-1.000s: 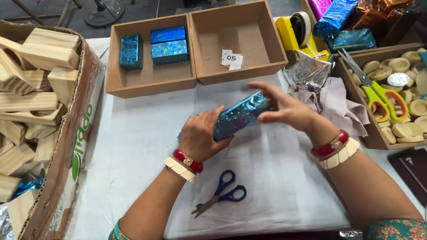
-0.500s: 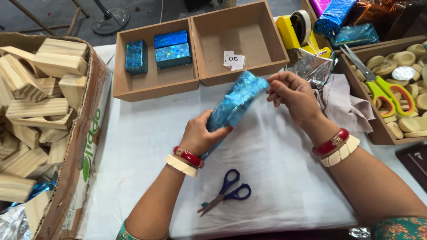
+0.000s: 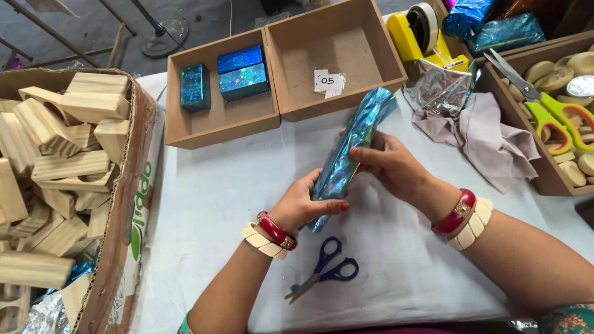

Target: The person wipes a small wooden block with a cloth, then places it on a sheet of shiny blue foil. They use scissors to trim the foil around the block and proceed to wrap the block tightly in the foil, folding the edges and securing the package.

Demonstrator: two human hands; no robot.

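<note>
Left hand (image 3: 301,207) and right hand (image 3: 391,166) both clamped on blue foil-wrapped block (image 3: 349,156), tilted above bench (image 3: 204,204); blue scissors (image 3: 325,272) near.

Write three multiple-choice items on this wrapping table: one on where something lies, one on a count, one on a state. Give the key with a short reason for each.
1. Where do the blue scissors lie?
A. in the right tray
B. on the white table, near the person's left wrist
C. in the cardboard box of wooden blocks

2. How many wrapped blue blocks sit in the left tray?
A. one
B. three
C. five

3. How is the long blue foil bundle held?
A. flat on the table, untouched
B. inside the tray with the paper label
C. lifted in both hands, tilted

Key: 1 B, the scissors rest on the table just beside the left hand and its wrist. 2 B, one block stands apart and two lie side by side. 3 C, the left hand grips the lower end and the right hand the middle, with the top end slanting up.
</note>
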